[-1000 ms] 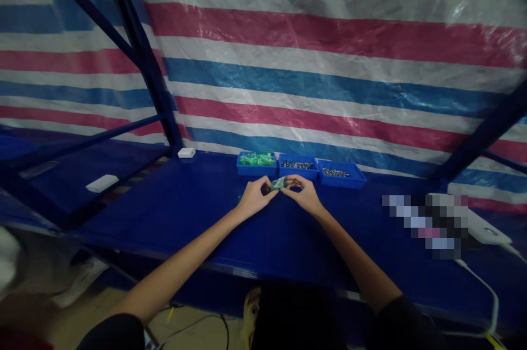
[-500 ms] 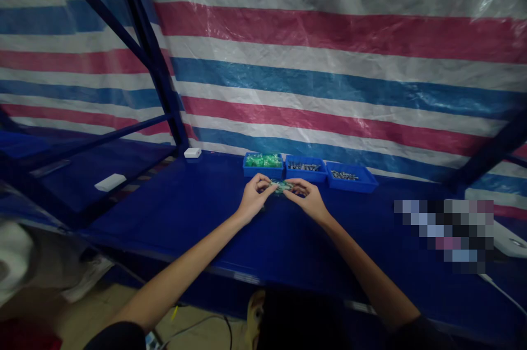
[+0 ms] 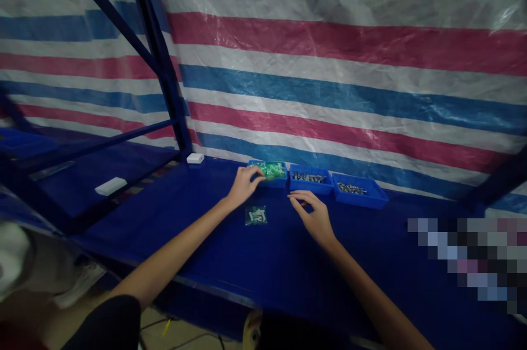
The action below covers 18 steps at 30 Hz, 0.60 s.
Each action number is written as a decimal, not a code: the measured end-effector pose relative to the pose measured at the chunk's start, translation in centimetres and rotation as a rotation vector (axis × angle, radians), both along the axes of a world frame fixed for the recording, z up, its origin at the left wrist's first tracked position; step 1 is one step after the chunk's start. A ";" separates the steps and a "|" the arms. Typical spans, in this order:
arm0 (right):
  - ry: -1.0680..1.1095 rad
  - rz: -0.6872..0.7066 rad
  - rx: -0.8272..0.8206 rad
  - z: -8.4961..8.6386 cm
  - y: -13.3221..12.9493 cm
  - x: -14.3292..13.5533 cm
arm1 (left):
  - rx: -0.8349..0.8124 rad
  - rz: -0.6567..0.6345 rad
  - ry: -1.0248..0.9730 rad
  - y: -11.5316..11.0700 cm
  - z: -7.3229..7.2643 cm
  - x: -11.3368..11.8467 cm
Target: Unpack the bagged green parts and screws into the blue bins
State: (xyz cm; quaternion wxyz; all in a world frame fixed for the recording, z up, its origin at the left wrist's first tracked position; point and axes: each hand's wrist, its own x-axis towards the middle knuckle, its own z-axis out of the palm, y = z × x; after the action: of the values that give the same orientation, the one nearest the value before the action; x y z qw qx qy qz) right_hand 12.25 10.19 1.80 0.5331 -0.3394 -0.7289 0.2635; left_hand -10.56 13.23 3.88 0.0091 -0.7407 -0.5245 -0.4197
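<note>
My left hand (image 3: 246,184) reaches to the left blue bin (image 3: 280,182), its curved fingers at the green plastic packets (image 3: 269,170) inside. Its thumb and forefinger look slightly apart, with no object visible between them. A small clear bag with pale and metal pieces (image 3: 256,215) lies flat on the blue table just below that hand, touched by neither. Hovering in front of the middle blue bin (image 3: 312,184), my right hand (image 3: 313,213) has its fingers loosely bent and apart, holding nothing.
Metal parts fill the middle bin and the right blue bin (image 3: 362,196). A white box (image 3: 195,158) stands at the table's back left corner, beside a dark metal frame post (image 3: 175,103). Striped sheeting (image 3: 329,65) hangs behind. A pixelated patch (image 3: 465,262) covers the right side.
The small bag, held between both hands before, now lies on the table. My left hand has moved to the green packets; my right hand has drawn away to the right.
</note>
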 end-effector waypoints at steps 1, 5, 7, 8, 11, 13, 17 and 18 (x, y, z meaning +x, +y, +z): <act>0.005 -0.006 -0.013 0.0 0.1 0.0 | 0.029 0.027 0.022 1.0 0.1 -1.0; 0.015 -0.008 -0.036 0.0 0.1 0.0 | 0.066 0.004 0.202 3.1 0.1 -3.7; 0.013 -0.005 -0.043 0.1 0.1 0.0 | 0.063 -0.002 0.282 3.4 0.0 -3.9; 0.010 -0.005 -0.046 0.1 0.0 -0.1 | 0.057 0.006 0.308 3.4 -0.2 -3.9; -0.003 -0.003 -0.046 0.1 -0.1 -0.1 | 0.002 0.048 0.391 3.6 -0.6 -3.6; -0.014 0.006 -0.041 0.1 -0.2 -0.2 | -0.046 0.064 0.459 3.9 -0.8 -3.5; -0.046 0.026 -0.027 0.0 -0.3 -0.4 | -0.071 0.074 0.526 4.1 -0.8 -3.5; -0.053 0.032 -0.024 0.0 -0.4 -0.4 | -0.077 0.076 0.541 4.1 -0.7 -3.5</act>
State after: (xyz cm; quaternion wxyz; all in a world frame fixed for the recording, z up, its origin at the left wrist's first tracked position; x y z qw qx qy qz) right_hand 11.81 9.82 1.80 0.5051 -0.3409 -0.7449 0.2717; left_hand -14.03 17.30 3.14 0.1363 -0.8056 -0.5459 -0.1854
